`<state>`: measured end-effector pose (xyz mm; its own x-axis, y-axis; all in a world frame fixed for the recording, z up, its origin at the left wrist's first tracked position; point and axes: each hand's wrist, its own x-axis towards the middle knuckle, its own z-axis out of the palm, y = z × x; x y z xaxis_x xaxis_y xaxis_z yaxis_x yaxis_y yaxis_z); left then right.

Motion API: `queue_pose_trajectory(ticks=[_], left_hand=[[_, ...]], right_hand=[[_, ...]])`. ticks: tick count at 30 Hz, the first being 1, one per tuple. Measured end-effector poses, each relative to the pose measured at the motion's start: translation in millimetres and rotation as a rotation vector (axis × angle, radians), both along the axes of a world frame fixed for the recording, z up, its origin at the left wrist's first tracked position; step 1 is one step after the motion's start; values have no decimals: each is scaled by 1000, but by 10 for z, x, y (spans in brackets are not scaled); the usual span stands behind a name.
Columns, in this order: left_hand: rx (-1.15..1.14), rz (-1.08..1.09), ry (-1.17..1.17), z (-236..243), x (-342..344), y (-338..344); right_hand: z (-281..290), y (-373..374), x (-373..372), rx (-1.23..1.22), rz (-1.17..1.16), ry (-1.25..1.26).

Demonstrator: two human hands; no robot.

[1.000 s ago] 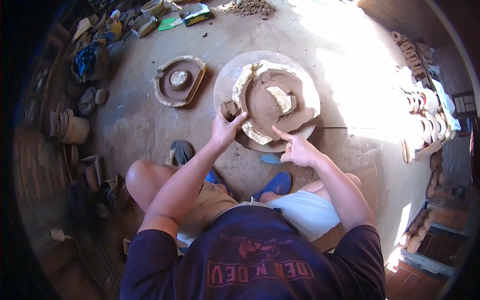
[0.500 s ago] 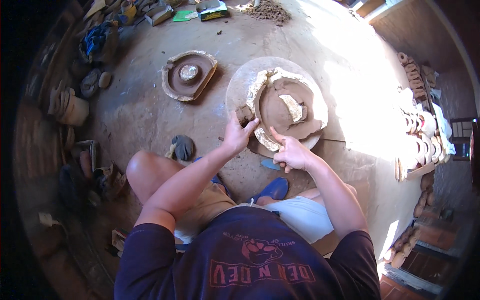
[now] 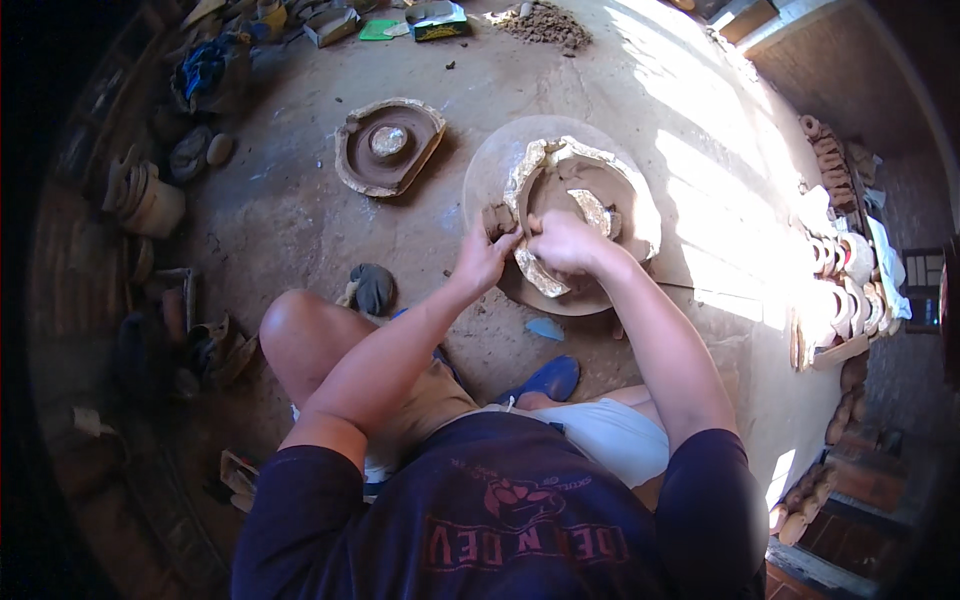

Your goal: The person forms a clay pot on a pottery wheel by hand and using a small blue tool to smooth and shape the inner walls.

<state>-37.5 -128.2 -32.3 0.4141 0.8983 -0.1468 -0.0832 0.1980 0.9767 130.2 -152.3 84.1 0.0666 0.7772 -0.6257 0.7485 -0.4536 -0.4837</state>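
Clay mould (image 3: 575,200), brown with pale cracked rim, under both hands.

A dirt floor (image 3: 300,230) spreads across the view, with strong sunlight in a bright band along its right side. Clay pieces (image 3: 840,290) line the right edge by a brick wall (image 3: 900,150). A soil heap (image 3: 545,22) lies at the top edge; clutter (image 3: 150,200) fills the shaded left.
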Motion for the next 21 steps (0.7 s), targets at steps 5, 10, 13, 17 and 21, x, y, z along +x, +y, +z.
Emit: queue_pose_trajectory(ticks=[5,10,13,17,21], left_hand=[[-47,-93,-51,-46,-10,242],[59,-20,100,-114,-72,377],[278,214,319,-37,-167,391],[251,-114,31,660,-163,10],[449,-555,174,651,-250,-651]], right_hand=[[132,-709,1,136,354,-269],[492,-1079,0,21,427,-521],[252,-1364,188,266,266,-611],[344,-1679,-62,701,-49,-507],[214,-1626,-405,1054,125,-409]])
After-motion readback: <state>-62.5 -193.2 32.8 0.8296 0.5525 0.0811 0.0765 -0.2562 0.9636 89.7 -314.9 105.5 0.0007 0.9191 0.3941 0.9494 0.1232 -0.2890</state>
